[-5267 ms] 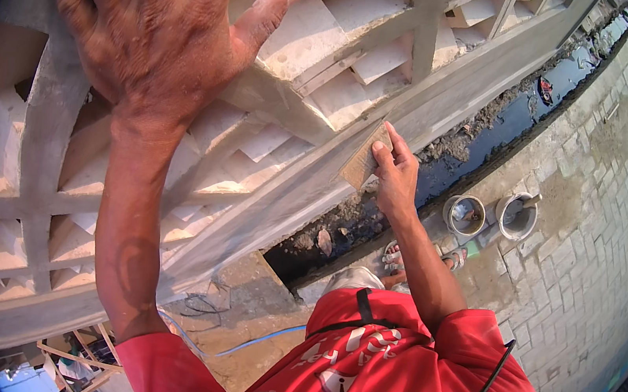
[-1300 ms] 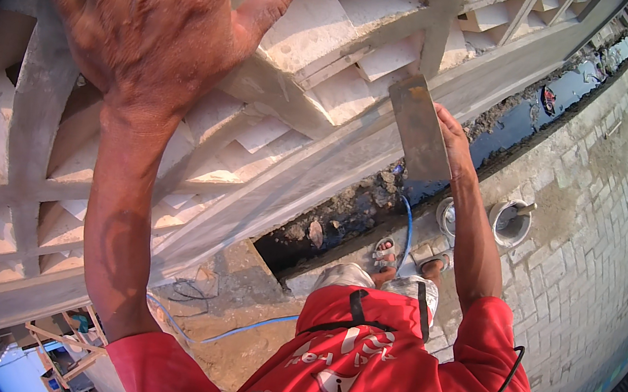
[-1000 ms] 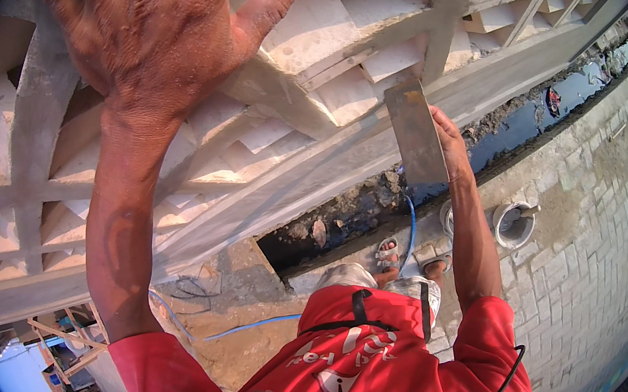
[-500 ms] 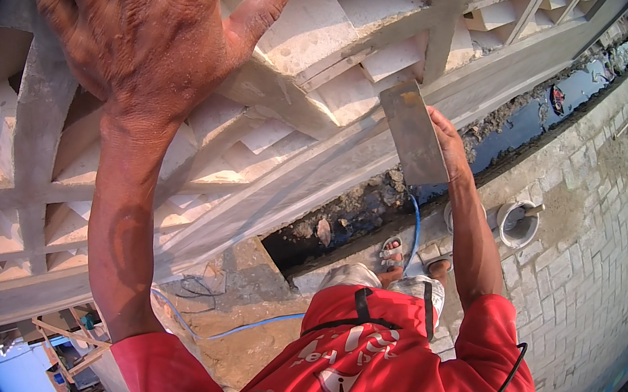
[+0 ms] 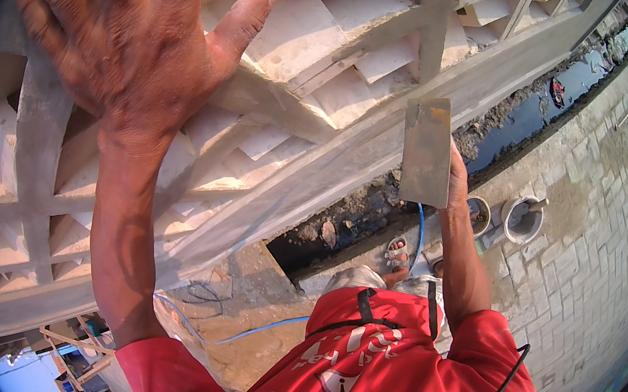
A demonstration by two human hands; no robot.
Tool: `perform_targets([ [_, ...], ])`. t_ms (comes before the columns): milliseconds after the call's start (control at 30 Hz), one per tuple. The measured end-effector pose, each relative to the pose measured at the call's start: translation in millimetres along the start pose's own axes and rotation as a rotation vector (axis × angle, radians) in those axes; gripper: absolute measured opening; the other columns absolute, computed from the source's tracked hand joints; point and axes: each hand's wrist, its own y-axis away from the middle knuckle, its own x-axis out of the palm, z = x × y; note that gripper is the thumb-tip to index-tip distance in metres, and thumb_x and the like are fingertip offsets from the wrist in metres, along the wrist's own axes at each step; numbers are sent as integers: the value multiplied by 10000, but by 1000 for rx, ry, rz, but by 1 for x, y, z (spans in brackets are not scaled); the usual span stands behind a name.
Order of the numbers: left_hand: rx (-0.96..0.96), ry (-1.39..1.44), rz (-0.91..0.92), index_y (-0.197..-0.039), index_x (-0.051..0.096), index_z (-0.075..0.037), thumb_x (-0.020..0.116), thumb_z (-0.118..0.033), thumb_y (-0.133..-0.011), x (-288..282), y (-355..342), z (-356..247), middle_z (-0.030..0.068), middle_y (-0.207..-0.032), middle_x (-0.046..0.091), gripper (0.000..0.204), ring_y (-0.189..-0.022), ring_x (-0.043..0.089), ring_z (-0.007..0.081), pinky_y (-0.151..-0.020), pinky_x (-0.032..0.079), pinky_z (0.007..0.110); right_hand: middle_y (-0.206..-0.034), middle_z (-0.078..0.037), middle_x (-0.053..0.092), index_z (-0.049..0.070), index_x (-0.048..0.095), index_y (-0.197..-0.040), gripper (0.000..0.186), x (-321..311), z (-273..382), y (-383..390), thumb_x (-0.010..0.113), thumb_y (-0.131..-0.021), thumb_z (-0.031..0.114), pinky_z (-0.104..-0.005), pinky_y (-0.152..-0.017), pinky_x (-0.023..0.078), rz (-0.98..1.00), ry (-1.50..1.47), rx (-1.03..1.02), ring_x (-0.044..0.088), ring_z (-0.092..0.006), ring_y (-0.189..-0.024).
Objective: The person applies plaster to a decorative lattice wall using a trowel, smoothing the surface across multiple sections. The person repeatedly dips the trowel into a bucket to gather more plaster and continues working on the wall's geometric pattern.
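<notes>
Fingers spread wide, my left hand (image 5: 132, 41) is pressed to or held just over the pale decorative block wall (image 5: 295, 35) at the upper left. My right hand (image 5: 457, 179) grips a flat rectangular plastering trowel (image 5: 426, 151), its grey face toward me and smeared with a little mortar near the top. The trowel stands away from the wall's smooth lower band (image 5: 335, 159). Its handle and most of my right fingers are hidden behind the plate.
A muddy ditch (image 5: 508, 134) with dark water runs along the wall's foot. Two buckets (image 5: 522, 221) stand on the brick paving (image 5: 591, 256) to the right. A blue hose (image 5: 257, 330) crosses the ground near my feet. Wooden framing (image 5: 75, 355) shows at the lower left.
My right hand has swung the trowel a little right and down, turning it more upright. My left hand stays spread at the wall, slightly shifted left in the view.
</notes>
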Motion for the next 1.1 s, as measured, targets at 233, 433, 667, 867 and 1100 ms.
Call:
perform_targets([
  [233,-69,81,34,-1342,443,-188,430,-595,-842,-9,-6,-8,120,-1473,328,645,-1372,239,388,-1103,191,573,-1170,-73,576,3,407,-1358,512,7,-17,-6,510,-857,20,-276,-870,484,0,-3,-100,580,-132,-1007],
  [433,-31,4,48,-1351,430,-191,402,-598,-855,-5,-2,-1,127,-1472,328,642,-1374,236,390,-1101,191,578,-1195,-87,563,-6,391,-1377,525,30,-21,-13,527,-871,19,-264,-880,473,-70,85,-156,563,-127,-1036],
  [667,-347,521,231,-1389,361,-436,531,-740,-743,-40,-18,-19,-53,-1480,291,733,-1345,243,317,-1079,208,547,-1175,-112,551,-33,401,-1367,543,63,-43,-28,569,-863,78,-252,-715,532,-113,274,-183,576,-152,-973],
  [867,-332,527,221,-1388,367,-433,549,-734,-736,-36,-15,-17,-56,-1485,286,741,-1340,254,319,-1071,218,553,-1287,-163,509,-49,411,-1358,549,70,-80,10,581,-859,105,-340,-956,435,-27,467,-111,508,-220,-1144],
  [1100,-162,252,78,-1355,428,-258,456,-624,-827,-20,-13,-10,77,-1467,333,643,-1358,252,376,-1084,211,570,-1232,-151,530,-42,395,-1364,534,54,-8,-20,553,-869,81,-311,-805,530,-203,406,-258,568,-192,-1043],
])
